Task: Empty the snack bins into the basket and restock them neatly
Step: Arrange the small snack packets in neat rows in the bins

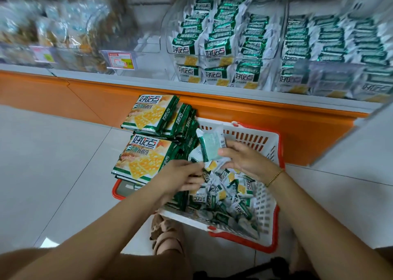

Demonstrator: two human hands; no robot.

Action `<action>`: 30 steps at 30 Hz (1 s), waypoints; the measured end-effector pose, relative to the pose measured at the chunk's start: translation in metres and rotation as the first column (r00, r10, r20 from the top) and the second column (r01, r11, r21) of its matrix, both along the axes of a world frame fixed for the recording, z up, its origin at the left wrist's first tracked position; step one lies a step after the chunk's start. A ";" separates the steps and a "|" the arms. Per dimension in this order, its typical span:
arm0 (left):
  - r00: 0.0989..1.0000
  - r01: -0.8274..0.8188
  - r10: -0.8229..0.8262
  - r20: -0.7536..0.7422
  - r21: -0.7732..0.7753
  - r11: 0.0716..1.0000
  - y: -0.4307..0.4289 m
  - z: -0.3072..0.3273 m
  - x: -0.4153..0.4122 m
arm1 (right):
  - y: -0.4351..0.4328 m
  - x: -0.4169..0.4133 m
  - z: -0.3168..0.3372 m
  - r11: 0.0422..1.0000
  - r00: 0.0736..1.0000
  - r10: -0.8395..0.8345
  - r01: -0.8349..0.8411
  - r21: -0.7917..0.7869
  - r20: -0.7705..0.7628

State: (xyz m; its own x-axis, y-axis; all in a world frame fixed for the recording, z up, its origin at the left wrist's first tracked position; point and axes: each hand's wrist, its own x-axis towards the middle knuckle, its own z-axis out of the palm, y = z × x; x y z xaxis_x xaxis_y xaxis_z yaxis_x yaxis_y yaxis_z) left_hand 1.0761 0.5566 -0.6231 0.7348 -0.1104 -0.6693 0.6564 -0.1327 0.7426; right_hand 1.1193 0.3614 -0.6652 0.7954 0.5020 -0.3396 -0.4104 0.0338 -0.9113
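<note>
Packets (pixel 234 192) low in frame centre look light, crinkly, slippery: pinch the sealed edges. Your right hand (pixel 244 160) pinches 1, your left hand (pixel 182 177) another, over the basket (pixel 270 150).

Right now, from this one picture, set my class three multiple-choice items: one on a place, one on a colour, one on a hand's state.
1. Where do the loose small packets lie?
A on the floor tiles
B in the basket
C on the orange ledge

2. What colour is the basket's rim?
A blue
B yellow
C red

3. The right hand is:
A holding a small packet
B flat and empty
C gripping the basket's rim

Key: 1 B, the packets are heaped inside the basket. 2 C, the rim shows red. 3 A, its thumb and fingers pinch the packet above the basket.
</note>
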 end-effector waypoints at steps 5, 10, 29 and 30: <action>0.984 -0.168 0.177 0.034 -0.180 0.969 -0.014 0.018 0.026 | -0.005 -0.001 0.036 0.986 0.992 -0.087 0.073 0.150 0.093; 0.968 -0.244 0.251 -0.006 -0.271 0.931 -0.025 0.032 0.040 | -0.021 -0.006 0.071 0.931 0.865 -0.341 0.365 0.005 0.367; 0.966 -0.116 0.212 0.146 -0.489 0.865 -0.054 0.077 0.060 | -0.021 -0.009 0.071 0.790 0.250 -0.049 0.602 -0.116 0.967; 0.964 -0.114 0.214 0.159 -0.480 0.870 -0.055 0.077 0.061 | -0.021 -0.010 0.075 0.790 0.310 -0.138 0.608 -0.085 0.941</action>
